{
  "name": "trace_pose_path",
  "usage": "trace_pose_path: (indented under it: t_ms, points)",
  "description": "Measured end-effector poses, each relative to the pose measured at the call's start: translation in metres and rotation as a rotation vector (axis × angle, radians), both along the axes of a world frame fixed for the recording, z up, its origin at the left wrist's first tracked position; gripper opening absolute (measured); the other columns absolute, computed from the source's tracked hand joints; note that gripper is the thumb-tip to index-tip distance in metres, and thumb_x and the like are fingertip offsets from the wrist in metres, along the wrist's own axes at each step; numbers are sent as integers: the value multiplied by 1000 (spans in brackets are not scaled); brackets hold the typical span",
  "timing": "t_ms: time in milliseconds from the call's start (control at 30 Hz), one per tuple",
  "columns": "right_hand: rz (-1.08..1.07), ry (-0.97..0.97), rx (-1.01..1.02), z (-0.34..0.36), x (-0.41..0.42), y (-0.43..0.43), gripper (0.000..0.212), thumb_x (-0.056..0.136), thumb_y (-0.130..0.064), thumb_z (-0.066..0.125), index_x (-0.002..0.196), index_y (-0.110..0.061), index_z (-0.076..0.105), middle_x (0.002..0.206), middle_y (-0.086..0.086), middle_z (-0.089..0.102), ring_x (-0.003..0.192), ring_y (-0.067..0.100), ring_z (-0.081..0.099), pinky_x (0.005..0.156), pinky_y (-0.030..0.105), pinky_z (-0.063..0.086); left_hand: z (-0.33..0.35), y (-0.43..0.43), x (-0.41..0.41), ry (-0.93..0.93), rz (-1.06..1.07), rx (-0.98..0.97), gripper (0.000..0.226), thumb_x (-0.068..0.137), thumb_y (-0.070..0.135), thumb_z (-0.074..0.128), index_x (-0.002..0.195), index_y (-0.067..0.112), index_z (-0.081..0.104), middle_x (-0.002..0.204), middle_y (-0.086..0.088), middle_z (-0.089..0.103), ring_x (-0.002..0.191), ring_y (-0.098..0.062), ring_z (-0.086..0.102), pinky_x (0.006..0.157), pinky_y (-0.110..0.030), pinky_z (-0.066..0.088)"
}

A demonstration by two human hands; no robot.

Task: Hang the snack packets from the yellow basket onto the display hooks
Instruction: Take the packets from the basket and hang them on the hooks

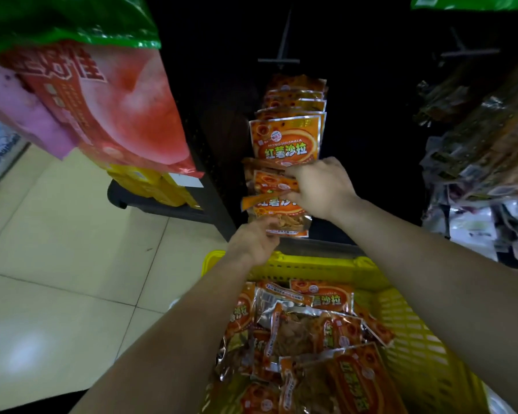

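**Both hands on packets at the rack**

The right hand (320, 186) curls round the tops of a few orange packets (277, 204), held just below the hung row (287, 138) on the dark rack (216, 121). The left hand (253, 242) pinches the lowest one's bottom edge. Loose packets (311, 330) lie heaped in the yellow basket (401, 318) beneath both forearms.
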State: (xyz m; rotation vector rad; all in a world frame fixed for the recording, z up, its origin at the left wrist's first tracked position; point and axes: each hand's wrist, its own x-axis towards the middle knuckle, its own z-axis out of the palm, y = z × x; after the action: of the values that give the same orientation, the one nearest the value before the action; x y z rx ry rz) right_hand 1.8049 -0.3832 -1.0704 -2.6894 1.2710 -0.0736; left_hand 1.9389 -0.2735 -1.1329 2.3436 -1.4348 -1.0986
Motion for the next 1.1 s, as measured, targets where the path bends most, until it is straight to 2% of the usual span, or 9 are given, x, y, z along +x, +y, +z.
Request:
trace_pose_path:
  t_ms: [233, 367, 433, 567, 667, 767, 867, 967, 1100]
  points:
    - [-83, 71, 54, 33, -13, 23, 43, 80, -54, 72, 113, -29, 62, 114, 0, 67, 110, 25, 60, 95, 41, 42, 41, 40, 5, -1, -25, -69, 43, 99, 31, 57, 141, 36, 53, 134, -4, 64, 118, -25, 62, 99, -35, 51]
    - [-119, 77, 56, 35, -19, 39, 19, 92, -42, 61, 105, -28, 64, 104, 0, 69, 94, 23, 65, 74, 33, 48, 52, 63, 2, -63, -56, -46, 51, 99, 34, 56, 148, 40, 42, 139, -5, 60, 116, -25, 63, 97, -35, 52]
    - [-151, 60, 47, 33, -17, 42, 14, 96, -37, 56, 102, -28, 65, 98, 0, 70, 86, 23, 66, 66, 31, 49, 53, 65, -1, -59, -56, -28, 55, 99, 37, 56, 151, 40, 38, 146, -5, 54, 114, -26, 64, 95, -37, 54]
    - [-216, 28, 12, 27, -11, 38, 12, 97, -31, 55, 95, -26, 65, 85, 0, 68, 71, 22, 64, 55, 27, 43, 48, 54, -9, -39, -67, -63, 60, 98, 35, 59, 152, 38, 34, 153, -4, 46, 126, -26, 56, 102, -36, 49]
    - [-226, 14, -4, 24, -7, 30, 9, 97, -26, 57, 93, -24, 64, 83, 0, 67, 69, 22, 62, 53, 27, 40, 39, 38, -14, 13, -49, -75, 67, 96, 33, 61, 154, 41, 28, 159, -2, 37, 137, -25, 45, 111, -37, 41]
    - [-224, -9, -31, 18, 0, 17, 4, 95, -24, 60, 96, -24, 64, 86, 1, 68, 74, 24, 67, 57, 29, 49, 26, 18, -17, 50, -20, -39, 80, 96, 31, 61, 157, 45, 11, 166, 1, 18, 147, -26, 32, 117, -41, 35]
    - [-204, -5, -88, 12, 8, -1, 7, 94, -22, 62, 100, -24, 65, 89, 3, 69, 75, 27, 68, 60, 31, 53, 11, 1, -18, 9, -43, 3, 86, 98, 33, 59, 155, 48, -4, 168, 1, 5, 146, -28, 32, 114, -45, 38]
    - [-221, 40, -175, 8, 14, -19, 10, 93, -24, 65, 102, -21, 62, 93, 4, 68, 77, 28, 67, 56, 30, 41, -4, -15, -15, -22, -50, 43, 88, 98, 35, 57, 153, 51, -10, 168, -2, 3, 140, -31, 42, 108, -46, 45]
    - [-244, 104, -281, 0, 16, -26, 36, 87, -21, 72, 118, -14, 57, 107, 10, 63, 89, 32, 65, 55, 33, 36, -10, -29, -10, -46, -62, 38, 84, 97, 35, 54, 154, 49, -7, 168, -6, 8, 138, -31, 45, 106, -48, 46]
